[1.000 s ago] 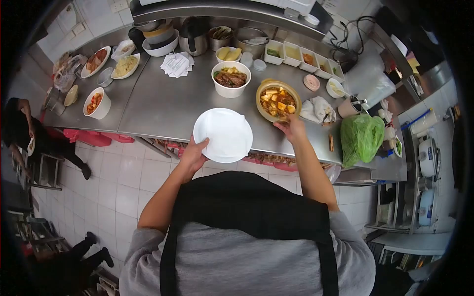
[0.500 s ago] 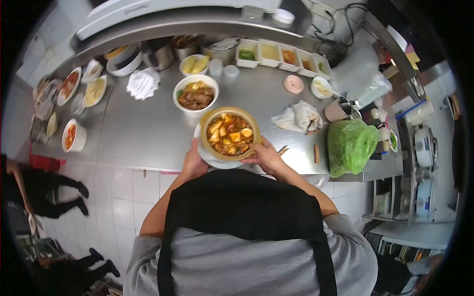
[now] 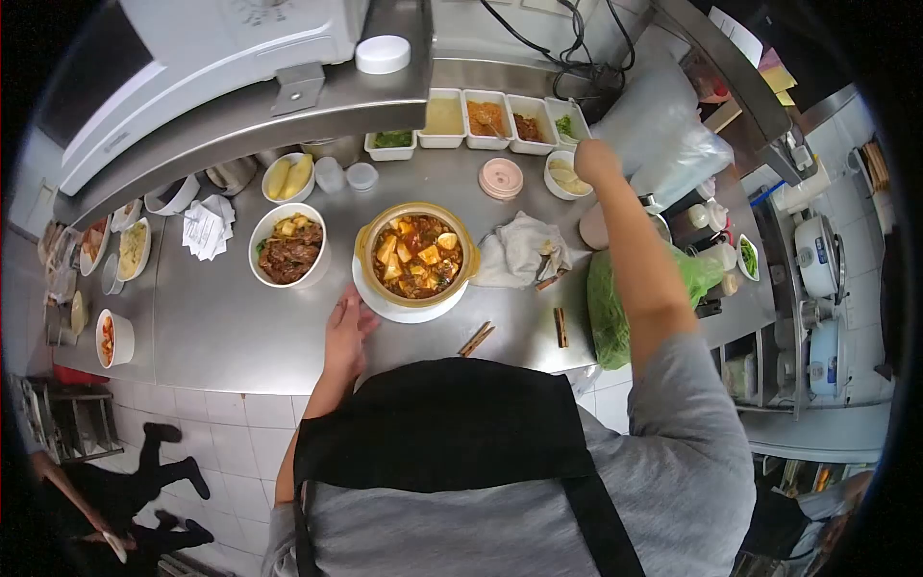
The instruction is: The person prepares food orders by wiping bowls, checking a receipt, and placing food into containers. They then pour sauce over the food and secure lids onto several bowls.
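A clay pot [image 3: 361,252] of tofu in brown sauce rests on a white plate [image 3: 423,314] in front of me. My left hand [image 3: 350,332] lies at the plate's lower left, fingers stretched out and holding nothing. Stretched far forward and right, my right hand [image 3: 598,163] is curled beside a small white bowl [image 3: 564,188] of pale paste. Its fingertips are hidden, so whatever it grips does not show. Left of the pot stands a white bowl [image 3: 320,262] of meat and greens.
White tubs of toppings [image 3: 488,142] line the back under a metal shelf [image 3: 240,130]. A crumpled cloth [image 3: 524,252], clothespins [image 3: 477,339] and a green plastic bag [image 3: 611,327] lie to the right. Another person's legs [image 3: 163,471] show at lower left.
My hands have let go of the clay pot and plate, which now sit on the counter. My right hand has swung forward and right to the small bowl; my left stays near the plate.
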Demonstrator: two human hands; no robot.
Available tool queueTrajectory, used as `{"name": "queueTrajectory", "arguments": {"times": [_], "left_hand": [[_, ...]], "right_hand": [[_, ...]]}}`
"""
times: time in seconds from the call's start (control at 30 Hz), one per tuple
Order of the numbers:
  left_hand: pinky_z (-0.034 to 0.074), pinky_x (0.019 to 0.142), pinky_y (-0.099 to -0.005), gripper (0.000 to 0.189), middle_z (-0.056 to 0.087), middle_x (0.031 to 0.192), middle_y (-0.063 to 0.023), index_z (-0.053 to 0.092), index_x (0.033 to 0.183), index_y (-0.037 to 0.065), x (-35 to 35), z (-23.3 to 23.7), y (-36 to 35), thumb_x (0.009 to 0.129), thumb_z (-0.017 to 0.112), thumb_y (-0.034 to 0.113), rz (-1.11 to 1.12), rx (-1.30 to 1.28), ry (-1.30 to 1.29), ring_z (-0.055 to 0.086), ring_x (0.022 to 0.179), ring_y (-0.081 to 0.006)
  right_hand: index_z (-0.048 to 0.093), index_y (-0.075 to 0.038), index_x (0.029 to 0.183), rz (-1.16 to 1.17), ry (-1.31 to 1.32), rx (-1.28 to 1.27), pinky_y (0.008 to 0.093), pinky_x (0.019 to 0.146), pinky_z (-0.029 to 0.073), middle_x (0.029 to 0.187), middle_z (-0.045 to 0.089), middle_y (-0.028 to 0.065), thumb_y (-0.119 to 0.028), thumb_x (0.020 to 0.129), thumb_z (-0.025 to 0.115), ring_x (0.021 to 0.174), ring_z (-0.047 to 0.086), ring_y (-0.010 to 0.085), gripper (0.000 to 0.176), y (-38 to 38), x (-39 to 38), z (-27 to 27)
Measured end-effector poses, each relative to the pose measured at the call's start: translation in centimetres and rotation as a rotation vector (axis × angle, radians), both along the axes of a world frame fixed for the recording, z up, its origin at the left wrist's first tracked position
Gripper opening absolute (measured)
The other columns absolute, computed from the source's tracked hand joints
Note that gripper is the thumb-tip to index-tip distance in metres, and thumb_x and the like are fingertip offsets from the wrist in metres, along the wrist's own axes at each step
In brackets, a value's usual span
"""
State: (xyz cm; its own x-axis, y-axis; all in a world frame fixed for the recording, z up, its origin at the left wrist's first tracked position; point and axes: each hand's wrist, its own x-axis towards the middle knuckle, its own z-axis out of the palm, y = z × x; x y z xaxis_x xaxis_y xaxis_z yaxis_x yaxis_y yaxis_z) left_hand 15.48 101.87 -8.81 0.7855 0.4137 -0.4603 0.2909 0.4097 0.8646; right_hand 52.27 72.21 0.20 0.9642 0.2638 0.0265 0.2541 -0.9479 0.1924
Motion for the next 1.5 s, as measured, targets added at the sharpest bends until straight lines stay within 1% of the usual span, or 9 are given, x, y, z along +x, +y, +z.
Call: {"name": "queueTrajectory", "arguments": {"times": [0.13,0.23,0.37,0.47,0.67,0.77,0.97,1.17,1.5], "left_hand": [[0.055,0.067,-0.0336,0.059,0.056,0.099,-0.0181,0.008,0.135,0.009,0.2,0.2,-2.2,0.089,0.044,0.004,-0.225,-0.144,0.064,0.062,0.076,-0.0230],[0.056,0.067,-0.0376,0.064,0.057,0.091,-0.0216,0.000,0.133,0.014,1.4,-0.6,-3.5,0.088,0.043,-0.002,-0.121,-0.235,-0.049,0.063,0.072,-0.0243],[0.055,0.073,-0.0360,0.070,0.057,0.095,-0.0212,-0.003,0.136,0.014,3.8,-0.1,-4.0,0.087,0.046,-0.001,-0.147,-0.273,-0.129,0.063,0.080,-0.0254],[0.051,0.080,-0.0333,0.080,0.056,0.104,-0.0214,-0.010,0.139,0.017,5.2,0.7,-4.5,0.087,0.049,0.002,-0.232,-0.301,-0.139,0.061,0.089,-0.0256],[0.050,0.079,-0.0327,0.079,0.054,0.109,-0.0216,-0.006,0.140,0.018,5.7,-0.7,-4.2,0.087,0.051,0.005,-0.282,-0.285,-0.121,0.061,0.092,-0.0250],[0.050,0.078,-0.0321,0.079,0.055,0.109,-0.0212,-0.006,0.140,0.018,5.8,-0.8,-4.1,0.087,0.051,0.006,-0.287,-0.272,-0.105,0.061,0.092,-0.0249],[0.051,0.077,-0.0309,0.079,0.056,0.109,-0.0206,-0.006,0.141,0.019,5.8,-0.6,-4.0,0.087,0.051,0.007,-0.282,-0.277,-0.100,0.061,0.093,-0.0250],[0.051,0.076,-0.0298,0.080,0.057,0.108,-0.0196,-0.004,0.141,0.020,5.9,-0.2,-4.3,0.086,0.052,0.007,-0.273,-0.251,-0.087,0.061,0.092,-0.0243],[0.050,0.076,-0.0301,0.080,0.056,0.108,-0.0195,-0.005,0.140,0.019,5.8,0.1,-4.4,0.085,0.052,0.004,-0.270,-0.250,-0.088,0.061,0.092,-0.0238]], "right_hand": [[0.065,-0.007,0.103,-0.110,0.217,-0.193,0.0392,0.081,0.050,0.110,0.061,0.0128,-0.013,0.080,0.055,0.102,0.059,0.0268,0.026,-1.2,2.0,0.2],[0.064,-0.007,0.104,-0.078,0.303,-0.184,0.0392,0.082,0.049,0.113,0.060,0.0120,-0.014,0.077,0.060,0.104,0.058,0.0263,0.028,-2.3,3.3,-0.5],[0.063,-0.007,0.105,-0.026,0.374,-0.250,0.0393,0.082,0.049,0.115,0.059,0.0117,-0.015,0.072,0.066,0.106,0.057,0.0267,0.034,-3.3,3.4,-1.3],[0.068,-0.009,0.092,0.078,0.301,-0.188,0.0393,0.079,0.049,0.098,0.063,0.0130,-0.023,0.062,0.074,0.095,0.059,0.0289,0.033,-6.4,7.6,-7.3],[0.064,-0.006,0.100,0.042,0.202,-0.205,0.0400,0.083,0.049,0.107,0.062,0.0101,-0.017,0.066,0.073,0.101,0.058,0.0281,0.037,-4.6,1.9,1.3],[0.067,-0.007,0.092,0.099,0.289,-0.272,0.0377,0.078,0.051,0.098,0.065,0.0101,-0.016,0.063,0.074,0.096,0.060,0.0273,0.032,-6.0,2.8,0.8],[0.068,-0.007,0.075,0.271,0.486,0.041,0.0314,0.060,0.049,0.066,0.065,0.0049,-0.015,0.059,0.074,0.060,0.062,0.0174,0.019,-7.2,4.7,-1.2],[0.066,-0.004,0.070,0.266,0.708,0.268,0.0303,0.053,0.047,0.063,0.064,0.0056,-0.012,0.062,0.072,0.054,0.058,0.0134,0.012,-7.1,5.6,-2.2],[0.064,-0.002,0.083,-0.164,0.933,0.734,0.0222,0.051,0.045,0.066,0.059,0.0025,-0.014,0.076,0.068,0.055,0.053,0.0099,0.014,-9.4,6.7,-2.0]]}}
